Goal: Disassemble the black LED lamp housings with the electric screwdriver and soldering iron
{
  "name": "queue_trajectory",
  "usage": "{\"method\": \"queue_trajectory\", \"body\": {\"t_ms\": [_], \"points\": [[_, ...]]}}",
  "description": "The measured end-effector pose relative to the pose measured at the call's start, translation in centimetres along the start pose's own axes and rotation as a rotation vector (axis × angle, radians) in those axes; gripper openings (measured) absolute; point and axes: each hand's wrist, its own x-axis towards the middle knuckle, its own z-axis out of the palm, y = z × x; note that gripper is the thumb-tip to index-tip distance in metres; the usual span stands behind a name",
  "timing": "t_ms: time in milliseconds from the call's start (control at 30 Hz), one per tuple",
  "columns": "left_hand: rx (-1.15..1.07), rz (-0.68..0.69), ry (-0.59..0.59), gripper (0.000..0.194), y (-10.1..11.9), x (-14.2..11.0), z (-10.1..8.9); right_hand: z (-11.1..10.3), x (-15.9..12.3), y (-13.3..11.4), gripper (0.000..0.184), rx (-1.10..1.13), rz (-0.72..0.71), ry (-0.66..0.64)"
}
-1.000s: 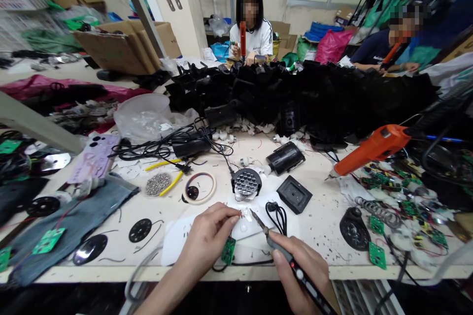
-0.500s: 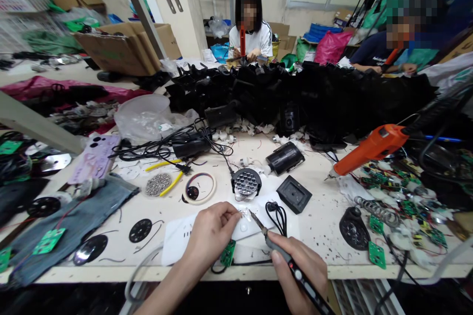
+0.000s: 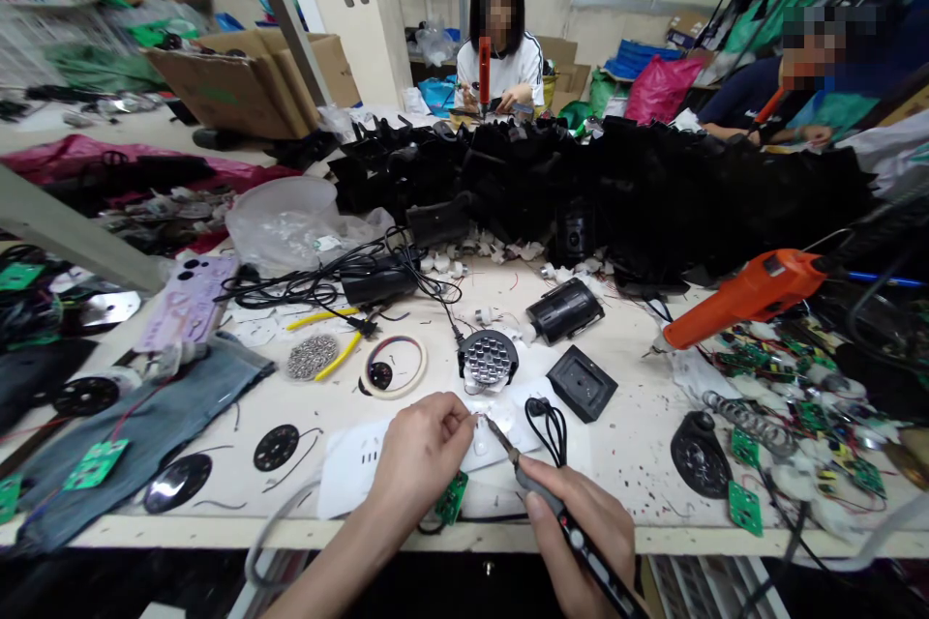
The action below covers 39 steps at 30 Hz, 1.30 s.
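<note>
My right hand (image 3: 584, 522) is wrapped round a soldering iron (image 3: 550, 495), its tip reaching up and left toward my left fingertips. My left hand (image 3: 428, 445) is closed in a pinch just left of the tip; what lies between the fingers is too small to make out. Beneath both hands lies a white power strip (image 3: 344, 469). A green circuit board (image 3: 453, 497) pokes out beside my left wrist. Just beyond the fingertips rests a round black lamp head with a honeycomb-like face (image 3: 488, 358). A looped black cable (image 3: 555, 435) sits above my right hand.
An orange electric screwdriver (image 3: 747, 298) hangs at right over piled circuit boards (image 3: 820, 406). Nearby are a black rectangular block (image 3: 583, 382), a tape roll (image 3: 396, 368), screws (image 3: 312, 357) and yellow-handled pliers (image 3: 340, 355). Black parts (image 3: 616, 184) heap across the back, before two people.
The soldering iron's tip has shifted slightly left, closer to my left fingertips. My left hand keeps its pinch almost in place. The whole view has shifted a little.
</note>
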Motion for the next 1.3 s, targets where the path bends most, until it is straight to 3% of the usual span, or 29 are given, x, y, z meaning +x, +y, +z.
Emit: {"method": "queue_trajectory", "body": {"t_ms": [233,633,867,1033,1167,1300], "points": [[0.066,0.013,0.020,0.021,-0.3,0.1,0.3,0.3,0.2,0.0,0.026,-0.001,-0.008,0.036],[0.096,-0.016,0.026,0.021,-0.1,0.1,0.5,-0.2,0.4,0.5,0.034,-0.012,-0.096,-0.103],[0.114,-0.003,0.036,0.018,-0.2,0.2,0.7,0.5,0.3,0.9,0.033,-0.026,-0.158,-0.060],[0.088,-0.013,0.051,0.017,-0.3,0.1,0.8,-0.3,0.6,0.4,0.030,0.035,-0.062,-0.103],[0.087,-0.017,0.049,0.016,-0.3,0.0,0.8,-2.4,0.2,-1.1,0.024,-0.068,0.011,0.042],[0.095,-0.014,0.058,0.016,-0.2,0.1,0.7,-4.5,-0.2,-1.1,0.030,-0.151,-0.046,0.158]]}}
